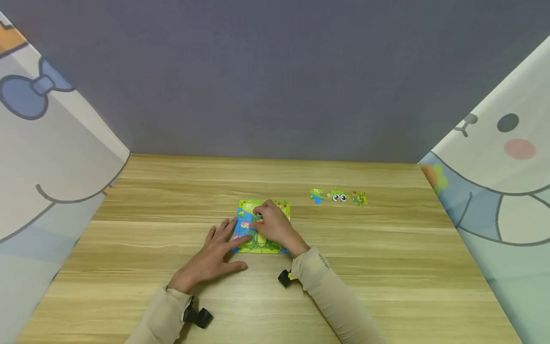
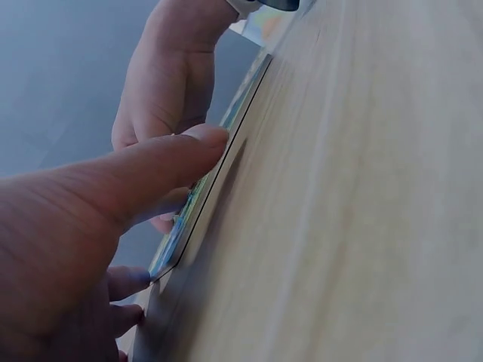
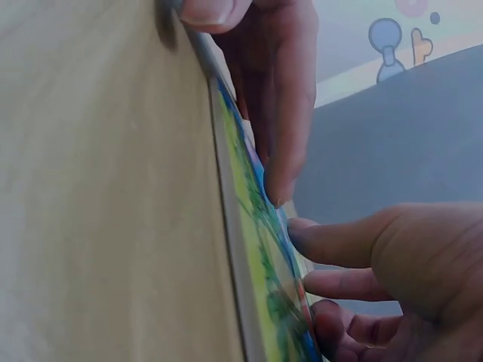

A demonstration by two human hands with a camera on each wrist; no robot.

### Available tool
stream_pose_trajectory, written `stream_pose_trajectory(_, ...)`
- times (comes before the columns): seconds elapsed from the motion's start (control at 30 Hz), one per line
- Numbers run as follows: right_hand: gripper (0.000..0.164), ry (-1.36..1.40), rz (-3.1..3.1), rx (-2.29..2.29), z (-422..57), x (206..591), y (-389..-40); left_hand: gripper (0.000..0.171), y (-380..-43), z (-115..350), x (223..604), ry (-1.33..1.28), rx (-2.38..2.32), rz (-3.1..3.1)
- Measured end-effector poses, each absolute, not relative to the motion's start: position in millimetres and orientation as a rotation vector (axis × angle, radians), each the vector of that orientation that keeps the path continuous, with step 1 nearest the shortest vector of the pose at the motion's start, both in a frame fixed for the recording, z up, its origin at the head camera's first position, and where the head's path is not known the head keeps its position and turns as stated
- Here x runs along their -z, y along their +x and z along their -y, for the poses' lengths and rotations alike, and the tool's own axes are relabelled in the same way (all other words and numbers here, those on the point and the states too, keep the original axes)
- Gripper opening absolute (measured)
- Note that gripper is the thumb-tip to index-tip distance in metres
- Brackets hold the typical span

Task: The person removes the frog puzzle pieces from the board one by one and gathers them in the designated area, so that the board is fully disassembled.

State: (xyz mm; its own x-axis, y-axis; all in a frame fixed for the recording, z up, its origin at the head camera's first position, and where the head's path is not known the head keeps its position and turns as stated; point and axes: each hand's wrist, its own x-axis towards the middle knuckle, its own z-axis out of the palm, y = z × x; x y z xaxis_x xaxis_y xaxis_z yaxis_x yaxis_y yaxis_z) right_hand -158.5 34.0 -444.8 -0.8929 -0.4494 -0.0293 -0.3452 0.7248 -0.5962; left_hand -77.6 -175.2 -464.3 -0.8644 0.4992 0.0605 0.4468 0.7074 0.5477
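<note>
A jigsaw puzzle with a green frog picture lies in a thin flat board on the wooden table. My left hand is spread at its left side, fingers straight, index fingertip on the picture and thumb toward the near edge. Over the middle of the puzzle, my right hand bends its thumb and fingers around a small puzzle piece near the frog's mouth, mostly hidden by the fingers. In the right wrist view, the right fingertips meet the picture's surface, close to the left index finger.
Three loose puzzle pieces lie in a row to the right: a blue-green one, one with two eyes and one with red dots. A grey wall stands behind the table, with cartoon panels on both sides.
</note>
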Motion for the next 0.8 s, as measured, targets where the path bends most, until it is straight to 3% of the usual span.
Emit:
stream_pose_trajectory(0.13, 0.042, -0.614, -2.79, 0.877, -31.5, 446.1, -155.6, 0.062, -77.8, 175.4, 466.7, 0.795, -0.836, -2.821)
stream_pose_trajectory(0.37, 0.03, -0.652, -2.847, 0.82, -27.6, 446.9, -153.4, 0.062, -78.3, 174.8, 466.4, 0.782, -0.845, -2.812)
stream_pose_trajectory(0.8, 0.029, -0.636, -2.802, 0.869, -28.0, 445.4, -151.9, 0.063, -77.8, 172.8, 464.2, 0.78, -0.839, -2.801)
